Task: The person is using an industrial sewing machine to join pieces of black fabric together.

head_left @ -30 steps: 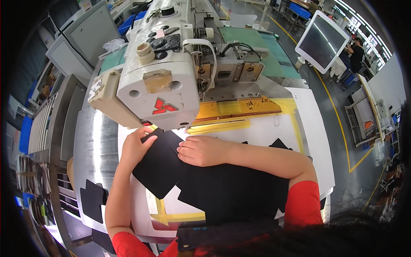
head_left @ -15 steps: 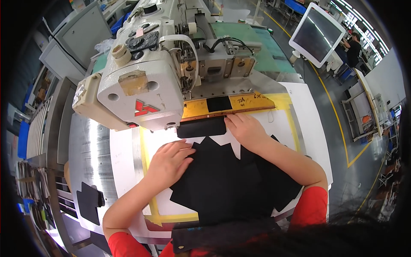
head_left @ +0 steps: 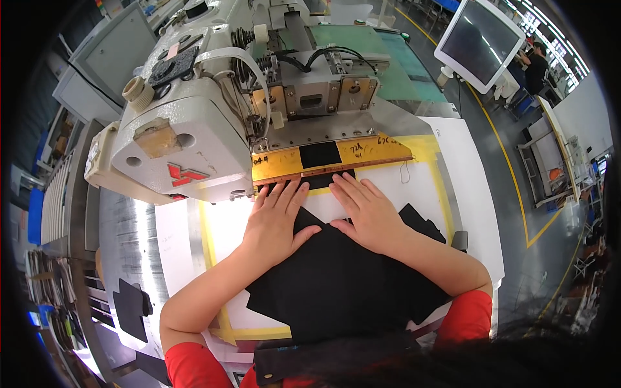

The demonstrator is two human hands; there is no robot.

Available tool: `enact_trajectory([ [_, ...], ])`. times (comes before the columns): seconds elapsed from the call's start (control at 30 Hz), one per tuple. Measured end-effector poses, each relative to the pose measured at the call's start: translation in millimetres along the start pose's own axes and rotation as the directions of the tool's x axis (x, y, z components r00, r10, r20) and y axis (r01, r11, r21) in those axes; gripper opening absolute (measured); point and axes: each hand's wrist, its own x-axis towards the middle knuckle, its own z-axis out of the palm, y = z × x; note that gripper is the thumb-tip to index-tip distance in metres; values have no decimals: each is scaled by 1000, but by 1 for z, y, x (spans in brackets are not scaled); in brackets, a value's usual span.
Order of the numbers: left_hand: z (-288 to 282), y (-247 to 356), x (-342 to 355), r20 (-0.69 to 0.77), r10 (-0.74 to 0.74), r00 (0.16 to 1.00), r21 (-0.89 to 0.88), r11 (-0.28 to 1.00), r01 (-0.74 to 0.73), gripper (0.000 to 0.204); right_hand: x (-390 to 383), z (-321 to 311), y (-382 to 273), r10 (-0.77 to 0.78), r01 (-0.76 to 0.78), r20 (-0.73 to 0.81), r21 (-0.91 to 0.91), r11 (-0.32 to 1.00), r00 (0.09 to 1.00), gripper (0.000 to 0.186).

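Note:
Both hands lie flat, side by side, at the front edge of a yellow clamp plate (head_left: pixel 372 152) on a large sewing machine (head_left: pixel 165 123). My left hand (head_left: pixel 275 223) is open, its outstretched fingertips on a small black fabric piece (head_left: pixel 321 180) along that edge. Open too, my right hand (head_left: pixel 367 210) presses its fingers on the other end of this piece. Fingers and plate hide much of it. Below the hands a larger black fabric piece (head_left: pixel 343 284) with notched corners spreads over the white work surface (head_left: pixel 265 317), under my wrists and thumbs.
Small black pieces (head_left: pixel 131 310) lie on the metal table at the left. A monitor (head_left: pixel 480 42) stands at the far right, with a person (head_left: pixel 535 71) seated beyond it. Yellow tape (head_left: pixel 440 187) frames the white surface. A loose thread (head_left: pixel 405 171) hangs near the plate's right end.
My left hand has moved forward and right, from the larger fabric onto the small piece. My right hand has flattened out. The small piece now sits farther under the plate's edge.

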Motion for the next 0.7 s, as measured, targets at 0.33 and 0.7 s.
enact_trajectory([
  [0.33,-2,-14,-18,-70,8,997,-85,996,-14,68,5,5,3,43,-47,65,55,997,997,72],
  [0.7,-4,-18,-15,-29,5,1000,-122,993,-9,67,1,-2,-1,77,-82,108,47,996,991,67],
])
